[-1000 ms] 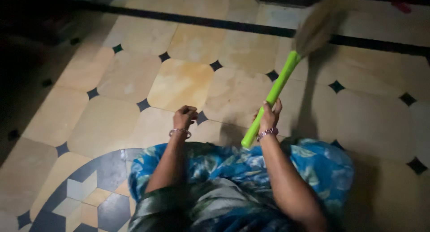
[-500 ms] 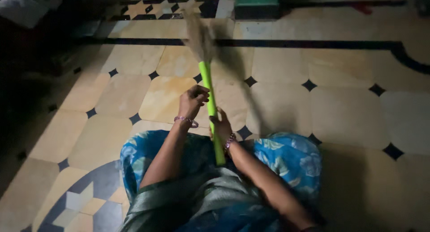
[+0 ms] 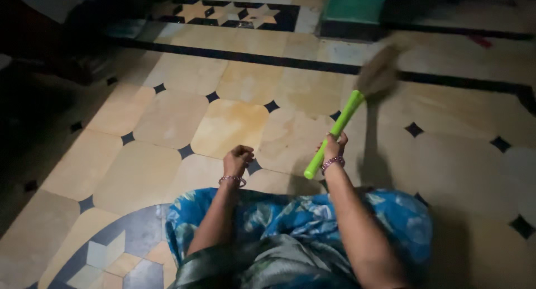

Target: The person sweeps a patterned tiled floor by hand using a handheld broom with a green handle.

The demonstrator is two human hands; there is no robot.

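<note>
broom [image 3: 341, 123] now swung rightward, right hand [image 3: 333, 147] grip closed around it, left hand [image 3: 237, 159] off, fisted

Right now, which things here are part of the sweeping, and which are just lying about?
In use:
- broom with a green handle, bristles blurred
- right hand gripping the handle
- tiled floor under the bristles

Lying about:
- left hand, curled and holding nothing
- green block at the far edge
- small red thing, too dim to identify

Blue floral garment [image 3: 357, 216] (beaded bracelets [image 3: 333, 164] both wrists).
</note>
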